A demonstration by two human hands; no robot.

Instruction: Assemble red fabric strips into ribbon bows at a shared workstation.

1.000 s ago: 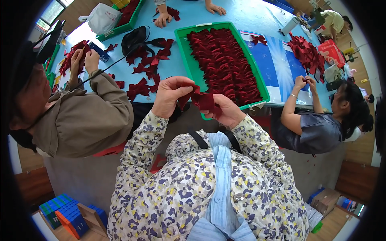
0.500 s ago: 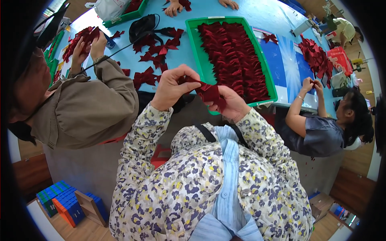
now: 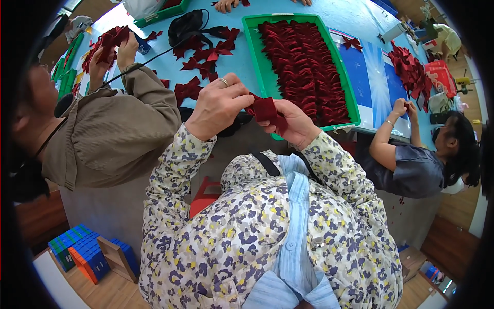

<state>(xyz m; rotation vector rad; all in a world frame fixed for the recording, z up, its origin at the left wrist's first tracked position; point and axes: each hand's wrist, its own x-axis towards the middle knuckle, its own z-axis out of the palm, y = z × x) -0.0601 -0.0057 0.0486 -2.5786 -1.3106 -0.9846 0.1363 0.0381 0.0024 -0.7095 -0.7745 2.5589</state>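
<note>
Between my two hands, above the table's near edge, is a dark red velvet bow point(image 3: 266, 109). My left hand point(image 3: 220, 105), with a ring on one finger, pinches the bow's left end, its back turned up. The thumb and fingers of my right hand point(image 3: 294, 122) are closed on the bow's right part. Just beyond my hands stands a green tray point(image 3: 252, 56) holding long rows of dark red bows point(image 3: 303, 72). Several loose bows point(image 3: 188, 90) lie on the blue table to the left of the tray.
A black bag point(image 3: 186, 26) with a strap lies on the table point(image 3: 231, 10). At the left a person in a brown top point(image 3: 118, 134) handles red bows; at the right another in dark clothing point(image 3: 411, 159) works beside a red pile point(image 3: 409, 72). A red stool point(image 3: 205, 195) is below.
My left hand has rolled over the bow, its back now showing, and its fingers have shifted at the bow's left end. My right hand keeps its hold. The view has shifted slightly.
</note>
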